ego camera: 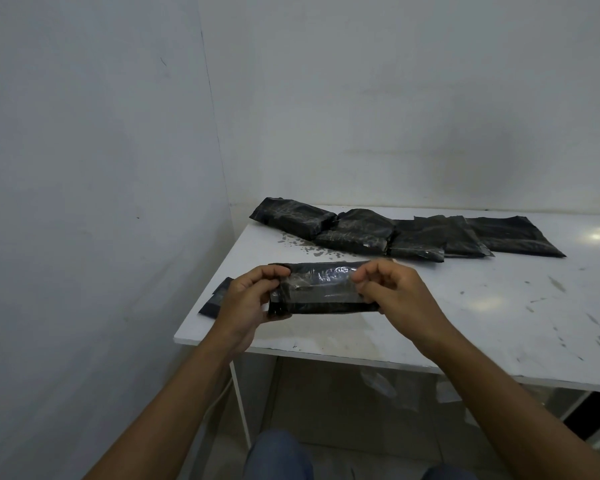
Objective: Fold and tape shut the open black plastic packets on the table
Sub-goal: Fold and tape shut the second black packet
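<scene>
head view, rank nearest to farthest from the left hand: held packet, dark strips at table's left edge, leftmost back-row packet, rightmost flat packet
1. held packet, gripped by the left hand itself
2. dark strips, just left of it at the table edge
3. leftmost back-row packet, at the far left corner
4. rightmost flat packet, far right of the row

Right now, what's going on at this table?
A person holds one folded black packet over the white table: the left hand grips its left end, the right hand pinches its right end. Shiny clear tape runs across it. More black packets lie in a row at the far side.
</scene>
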